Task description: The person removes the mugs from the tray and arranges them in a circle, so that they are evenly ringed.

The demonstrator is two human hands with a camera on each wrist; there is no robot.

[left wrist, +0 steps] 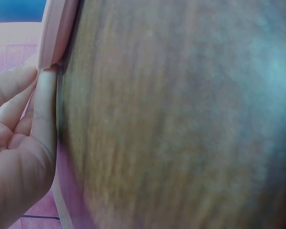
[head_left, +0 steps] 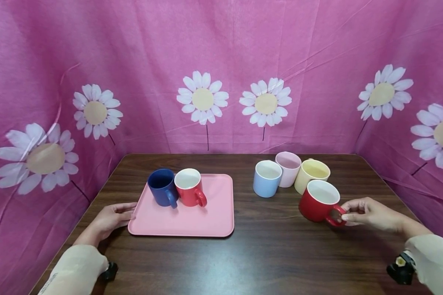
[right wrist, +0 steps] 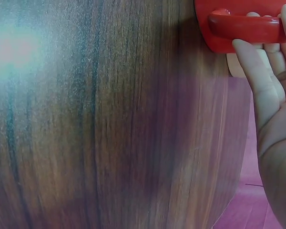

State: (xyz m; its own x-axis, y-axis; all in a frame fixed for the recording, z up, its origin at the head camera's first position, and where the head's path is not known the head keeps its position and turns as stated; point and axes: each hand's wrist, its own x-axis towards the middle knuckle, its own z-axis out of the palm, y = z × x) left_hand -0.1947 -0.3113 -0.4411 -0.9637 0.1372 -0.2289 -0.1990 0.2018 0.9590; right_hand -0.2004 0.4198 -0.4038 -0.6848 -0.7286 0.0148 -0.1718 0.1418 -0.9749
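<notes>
On the right of the desk point(head_left: 266, 256), the right hand point(head_left: 371, 216) pinches a dark red mug point(head_left: 313, 205) by its handle point(right wrist: 248, 29); at left, the left hand point(head_left: 111, 221) grips the pink tray point(head_left: 210, 221). Keeping the mug level should help it clear the yellow mug point(head_left: 303, 179) beyond.

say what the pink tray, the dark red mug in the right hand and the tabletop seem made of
Pink tray: probably plastic, satin, from its even colour and rounded corners. Dark red mug: likely glazed ceramic, glossy, given highlights on its handle. Tabletop: wood or laminate, unclear; brown grain, slight sheen.
</notes>
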